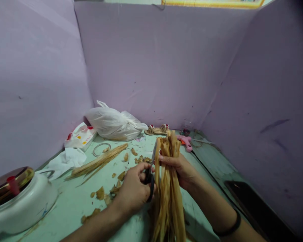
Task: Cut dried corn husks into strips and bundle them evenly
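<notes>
My left hand (137,188) is closed on the black handles of a pair of scissors (150,179), whose blades point up along the left edge of a bundle of dry tan husk strips (169,195). The bundle hangs down in my right hand (183,168), its thumb pressed across the front near the top. Whether the blades are parted is hard to make out. Brown husk scraps (100,193) lie about on the pale green table, and another small bundle of strips (101,163) rests to the left.
A white pot (22,205) stands at the lower left. Behind are a tissue pack (82,137), a white plastic bag (116,124) and woven sandals (156,130). On the right, a pink glue gun (187,143) with a black cord lies near a dark flat object (257,208).
</notes>
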A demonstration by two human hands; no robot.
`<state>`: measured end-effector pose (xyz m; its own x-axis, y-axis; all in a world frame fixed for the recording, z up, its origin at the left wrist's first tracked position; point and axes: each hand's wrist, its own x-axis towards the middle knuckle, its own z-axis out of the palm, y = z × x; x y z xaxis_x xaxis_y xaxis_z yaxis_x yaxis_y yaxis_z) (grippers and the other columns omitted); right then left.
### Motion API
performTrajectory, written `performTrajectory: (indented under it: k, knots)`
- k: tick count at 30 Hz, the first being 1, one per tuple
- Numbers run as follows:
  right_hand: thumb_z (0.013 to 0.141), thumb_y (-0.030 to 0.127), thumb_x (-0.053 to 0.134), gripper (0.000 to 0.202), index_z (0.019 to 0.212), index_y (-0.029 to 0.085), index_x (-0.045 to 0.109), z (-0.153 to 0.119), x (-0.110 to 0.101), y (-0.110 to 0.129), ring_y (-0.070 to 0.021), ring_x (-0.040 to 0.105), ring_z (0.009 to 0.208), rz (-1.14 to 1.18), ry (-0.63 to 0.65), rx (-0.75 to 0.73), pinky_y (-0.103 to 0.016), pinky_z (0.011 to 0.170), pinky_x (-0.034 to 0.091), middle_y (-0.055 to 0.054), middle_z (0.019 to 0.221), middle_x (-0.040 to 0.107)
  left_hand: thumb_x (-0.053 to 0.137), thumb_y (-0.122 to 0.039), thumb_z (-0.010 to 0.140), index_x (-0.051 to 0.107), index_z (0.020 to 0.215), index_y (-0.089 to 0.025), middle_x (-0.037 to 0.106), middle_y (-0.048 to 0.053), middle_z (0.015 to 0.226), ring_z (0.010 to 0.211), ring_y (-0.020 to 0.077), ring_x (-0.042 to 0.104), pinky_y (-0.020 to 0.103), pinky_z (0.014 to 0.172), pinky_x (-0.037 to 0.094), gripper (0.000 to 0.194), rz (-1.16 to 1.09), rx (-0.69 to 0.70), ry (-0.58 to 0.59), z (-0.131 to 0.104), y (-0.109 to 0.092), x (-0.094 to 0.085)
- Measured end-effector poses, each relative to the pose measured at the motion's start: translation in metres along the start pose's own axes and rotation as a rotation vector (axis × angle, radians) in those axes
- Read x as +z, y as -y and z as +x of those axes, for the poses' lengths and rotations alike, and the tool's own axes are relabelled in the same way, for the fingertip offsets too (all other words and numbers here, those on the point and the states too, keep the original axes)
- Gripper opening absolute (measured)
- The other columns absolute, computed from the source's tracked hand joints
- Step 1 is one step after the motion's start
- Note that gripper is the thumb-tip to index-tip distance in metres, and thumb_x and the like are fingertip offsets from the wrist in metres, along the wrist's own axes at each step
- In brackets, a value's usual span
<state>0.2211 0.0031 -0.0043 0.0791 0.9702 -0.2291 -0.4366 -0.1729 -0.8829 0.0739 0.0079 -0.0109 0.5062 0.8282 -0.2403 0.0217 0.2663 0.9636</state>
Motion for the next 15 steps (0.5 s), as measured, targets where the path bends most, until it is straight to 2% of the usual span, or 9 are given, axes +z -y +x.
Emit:
performTrajectory:
  k: [3,5,9,11,15]
  knots:
    - [0.046,0.021,0.077,0.032,0.073,0.015,0.060,0.000,0.000,0.000,-0.0177,0.059,0.051,-0.009,0.015,0.031,-0.032,0.055,0.048,0.000,0.056,0.061,0.058,-0.014,0.050,0.047,0.079,-0.019,0.047,-0.009,0.048,0.039,0.0066,0.041,0.019,0.041,0.032,0.031,0.082,0.045,0.044,0.002,0.008,0.001]
    - [0.045,0.018,0.075,0.032,0.072,0.015,0.060,0.000,-0.001,0.002,-0.0165,0.057,0.049,-0.031,-0.010,0.040,-0.031,0.053,0.047,0.001,0.055,0.060,0.060,-0.016,0.055,0.051,0.081,-0.018,0.047,-0.008,0.052,0.044,0.0070,0.042,0.019,0.043,0.032,0.028,0.193,0.104,0.057,0.002,0.008,-0.004]
    - [0.043,0.013,0.072,0.037,0.079,0.015,0.062,-0.002,-0.003,0.010,-0.0154,0.057,0.051,-0.113,-0.046,0.058,-0.027,0.052,0.045,0.001,0.059,0.063,0.061,-0.025,0.061,0.057,0.086,-0.018,0.049,-0.004,0.059,0.054,0.0102,0.046,0.020,0.047,0.033,0.026,0.460,0.226,-0.035,0.001,-0.013,-0.030]
    - [0.043,0.012,0.070,0.040,0.081,0.016,0.062,-0.002,-0.006,0.015,-0.0163,0.059,0.054,-0.149,-0.047,0.056,-0.028,0.054,0.046,0.000,0.062,0.064,0.060,-0.028,0.063,0.058,0.084,-0.018,0.050,-0.004,0.059,0.053,0.0112,0.048,0.020,0.046,0.033,0.023,0.509,0.199,-0.008,-0.001,-0.028,-0.044]
    - [0.046,0.012,0.068,0.038,0.083,0.016,0.062,-0.003,-0.013,0.020,-0.0172,0.059,0.056,-0.252,-0.028,0.029,-0.028,0.053,0.046,0.000,0.064,0.065,0.058,-0.029,0.065,0.059,0.090,-0.018,0.053,-0.003,0.064,0.051,0.0121,0.050,0.021,0.044,0.033,0.027,0.507,0.033,0.202,-0.004,-0.045,-0.061]
